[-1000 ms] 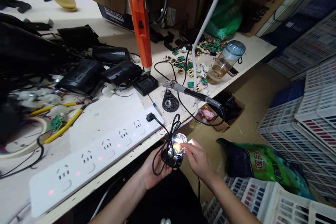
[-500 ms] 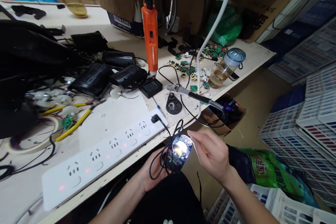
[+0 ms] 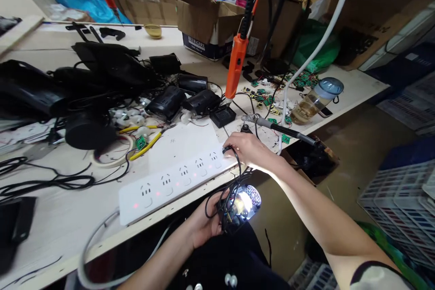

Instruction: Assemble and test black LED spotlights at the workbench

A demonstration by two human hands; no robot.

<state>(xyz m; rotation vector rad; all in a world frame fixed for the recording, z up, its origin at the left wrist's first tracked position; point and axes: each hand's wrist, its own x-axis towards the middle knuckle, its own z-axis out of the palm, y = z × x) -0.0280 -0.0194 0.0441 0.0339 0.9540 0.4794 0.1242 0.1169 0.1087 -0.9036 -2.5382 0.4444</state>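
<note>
While left hand (image 3: pixel 208 220) is cradling white-glowing, clear-domed device (image 3: pixel 243 206), right hand (image 3: pixel 248 148) is newly gripping black plastic plug (image 3: pixel 226 149) beyond, shifting work to connection.

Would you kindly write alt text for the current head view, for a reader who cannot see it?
A person's left hand holds a glowing device with a black cable, while the right hand grips a black plug at a white power strip. An orange tool hangs behind.

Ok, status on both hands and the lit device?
Left hand holding lit device. Right hand on black plug at power strip. Black cord looped across device.
</note>
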